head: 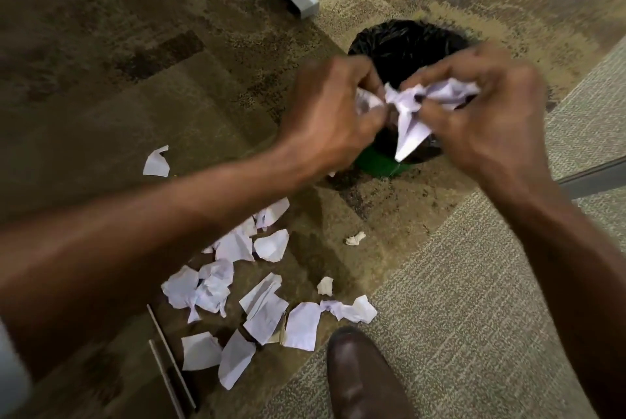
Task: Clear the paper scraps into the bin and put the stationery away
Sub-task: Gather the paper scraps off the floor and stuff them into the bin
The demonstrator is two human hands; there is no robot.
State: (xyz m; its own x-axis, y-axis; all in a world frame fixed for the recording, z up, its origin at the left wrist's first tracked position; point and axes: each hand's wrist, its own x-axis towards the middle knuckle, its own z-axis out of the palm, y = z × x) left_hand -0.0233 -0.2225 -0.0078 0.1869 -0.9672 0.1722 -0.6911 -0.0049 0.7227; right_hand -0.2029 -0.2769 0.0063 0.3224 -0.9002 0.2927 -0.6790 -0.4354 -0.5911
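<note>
- Left hand: fingers curled round a small wad of white paper, above the bin.
- Right hand: fingers and thumb pinched a larger crumpled paper, whose pointed tail hung over the bin mouth.
- Bin: green wall, black liner, standing on the carpet.
- Paper scraps: scattered on the carpet nearer the person, apart from the bin.
- Two thin sticks: beside the scraps; kind could not be told.
- Brown shoe: just beside the nearest scraps.
</note>
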